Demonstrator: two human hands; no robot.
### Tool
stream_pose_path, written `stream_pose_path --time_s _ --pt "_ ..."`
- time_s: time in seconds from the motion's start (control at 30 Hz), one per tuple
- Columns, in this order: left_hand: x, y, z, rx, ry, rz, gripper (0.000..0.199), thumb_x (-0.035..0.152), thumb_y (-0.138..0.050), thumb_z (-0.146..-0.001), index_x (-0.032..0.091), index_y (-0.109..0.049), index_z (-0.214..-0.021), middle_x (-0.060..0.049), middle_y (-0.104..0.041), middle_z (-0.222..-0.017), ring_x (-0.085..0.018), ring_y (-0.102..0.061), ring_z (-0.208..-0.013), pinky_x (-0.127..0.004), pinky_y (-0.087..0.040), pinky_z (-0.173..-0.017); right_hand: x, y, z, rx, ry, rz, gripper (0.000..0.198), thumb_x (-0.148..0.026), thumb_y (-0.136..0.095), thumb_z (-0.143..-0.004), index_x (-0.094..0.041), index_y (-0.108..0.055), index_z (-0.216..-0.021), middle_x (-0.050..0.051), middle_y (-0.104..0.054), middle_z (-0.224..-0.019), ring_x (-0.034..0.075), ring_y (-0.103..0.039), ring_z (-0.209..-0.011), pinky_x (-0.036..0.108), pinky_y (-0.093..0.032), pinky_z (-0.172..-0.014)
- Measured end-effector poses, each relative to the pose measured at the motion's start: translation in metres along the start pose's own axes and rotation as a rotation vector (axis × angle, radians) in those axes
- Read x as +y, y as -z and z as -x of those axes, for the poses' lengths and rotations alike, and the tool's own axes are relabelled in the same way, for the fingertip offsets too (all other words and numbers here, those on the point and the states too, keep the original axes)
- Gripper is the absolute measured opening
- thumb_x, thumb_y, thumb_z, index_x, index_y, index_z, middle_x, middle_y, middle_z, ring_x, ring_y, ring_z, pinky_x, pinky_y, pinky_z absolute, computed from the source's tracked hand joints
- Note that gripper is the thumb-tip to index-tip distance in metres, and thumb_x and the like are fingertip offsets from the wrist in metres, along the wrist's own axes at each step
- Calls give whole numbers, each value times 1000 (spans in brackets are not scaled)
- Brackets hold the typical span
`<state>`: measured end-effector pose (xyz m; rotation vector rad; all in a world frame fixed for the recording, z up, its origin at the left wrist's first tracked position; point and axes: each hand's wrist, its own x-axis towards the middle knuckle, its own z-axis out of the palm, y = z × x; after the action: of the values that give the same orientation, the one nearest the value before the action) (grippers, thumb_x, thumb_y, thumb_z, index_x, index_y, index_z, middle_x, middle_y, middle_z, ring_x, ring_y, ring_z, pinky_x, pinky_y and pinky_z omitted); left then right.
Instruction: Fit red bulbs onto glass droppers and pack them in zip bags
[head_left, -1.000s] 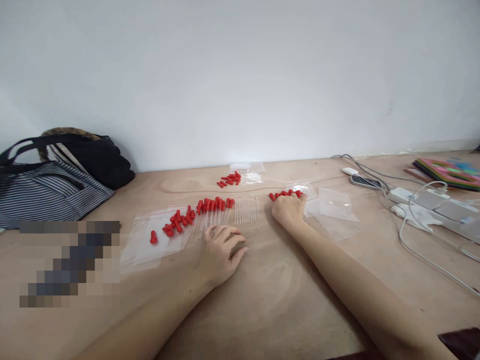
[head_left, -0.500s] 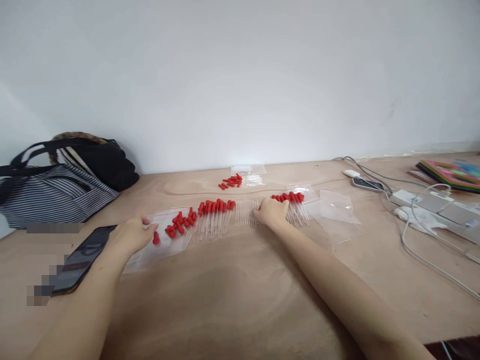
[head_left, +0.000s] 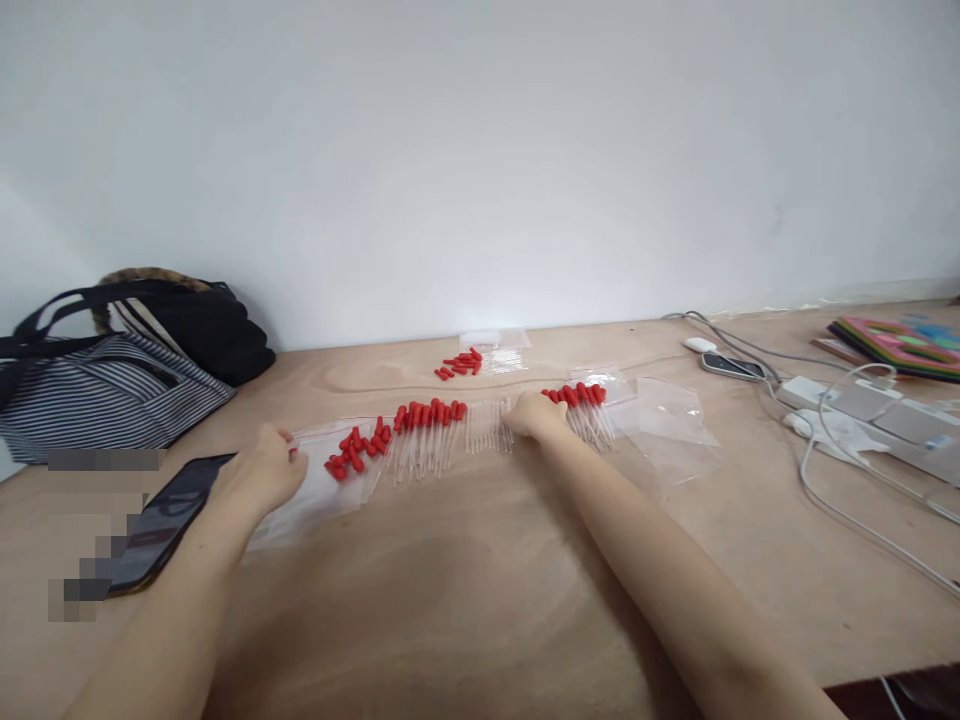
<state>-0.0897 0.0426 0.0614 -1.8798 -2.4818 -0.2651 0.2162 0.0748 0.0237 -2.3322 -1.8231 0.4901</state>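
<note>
Broadly, wall point(head_left: 480, 170): pale, running behind everything I can see.
Table point(head_left: 420, 620): light wood grain, stretching out under both my arms.
Striped bag point(head_left: 112, 395): slumped by the wall at far left, black cloth bulging behind its stripes.
Power strip point(head_left: 802, 390): white, over at right, with pale cables looping around it.
Phone point(head_left: 161, 530): flat beside my left forearm, partly pixelated.
Clear bags: one point(head_left: 315, 500) flat at left, another point(head_left: 679, 430) flat at right.
Left hand point(head_left: 262, 470): above the left bag's edge, thumb and fingertips pinching one red bulb point(head_left: 292, 450), only a bit of which shows.
Right hand point(head_left: 538, 415): curled down at the right end of the bare tubes; my fingertips are hidden, so I cannot tell whether they grip one.
Bulb-topped tubes: two fans, red ends away from me, one point(head_left: 424, 440) left of the bare tubes, one point(head_left: 592, 425) just right of my right hand.
Bare tubes point(head_left: 486, 428): clear, side by side between the left fan and my right hand.
Loose bulbs: red, heaped point(head_left: 356, 455) on the left bag; a smaller cluster point(head_left: 459, 366) lies farther back.
</note>
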Motion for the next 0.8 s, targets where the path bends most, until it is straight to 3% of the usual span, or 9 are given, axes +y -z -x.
stream_pose_path --time_s 0.07,0.13,0.2,0.27,0.33,0.4,0.53,0.8 --pt "15 0 12 12 -97 92 35 24 -39 -78 6 -39 -108 -14 -60 -90 -24 -59 -77 -35 -44 -68 2 3 3 33 24 0 19 -26 -50 -72 -16 -64 -80 10 -66 -81 24 -59 -81 41 -30 -81" --pt "34 -9 27 -52 -305 354 32 21 -32 -83 9 -33 -112 -9 -59 -88 -16 -59 -69 -28 -46 -64 5 8 10 81 77 -2 21 -27 -46 -74 -15 -63 -77 10 -66 -81 25 -58 -82 41 -30 -79" --pt "54 -24 45 -75 -509 436 29 25 -33 -85 12 -37 -110 -7 -58 -86 -15 -58 -67 -29 -46 -63 14 13 21 129 169 -5 23 -26 -42 -77 -16 -62 -75 9 -66 -82 23 -56 -84 37 -30 -78" --pt "73 -40 62 -66 -752 426 29 23 -35 -85 15 -41 -111 -7 -57 -90 -17 -58 -77 -30 -46 -69 28 15 36 170 297 -12 21 -26 -42 -80 -18 -61 -80 6 -65 -87 20 -54 -86 31 -30 -77" --pt "88 -52 78 -91 -893 410 27 20 -36 -85 18 -45 -110 -6 -57 -94 -16 -58 -78 -29 -46 -70 47 13 51 206 437 -5 18 -28 -45 -81 -18 -61 -80 5 -65 -84 19 -51 -88 29 -28 -77" --pt "98 -59 89 -100 -986 414 22 17 -36 -85 19 -54 -98 -5 -56 -91 -15 -57 -78 -28 -46 -72 67 6 66 347 693 75 19 -26 -45 -82 -16 -61 -77 6 -63 -75 19 -49 -80 32 -26 -75" --pt "106 -66 99 -104 -1022 523 20 15 -40 -84 18 -59 -88 -4 -55 -86 -13 -56 -77 -27 -46 -73 96 -11 84 400 938 106 18 -20 -44 -83 -19 -62 -79 2 -60 -69 16 -46 -75 33 -24 -75" --pt "107 -69 98 -132 -922 601 16 18 -48 -81 18 -63 -86 -3 -56 -84 -14 -56 -76 -28 -47 -71 104 -20 87 332 943 -1 21 -25 -45 -86 -24 -66 -86 3 -60 -72 15 -48 -76 33 -26 -71"
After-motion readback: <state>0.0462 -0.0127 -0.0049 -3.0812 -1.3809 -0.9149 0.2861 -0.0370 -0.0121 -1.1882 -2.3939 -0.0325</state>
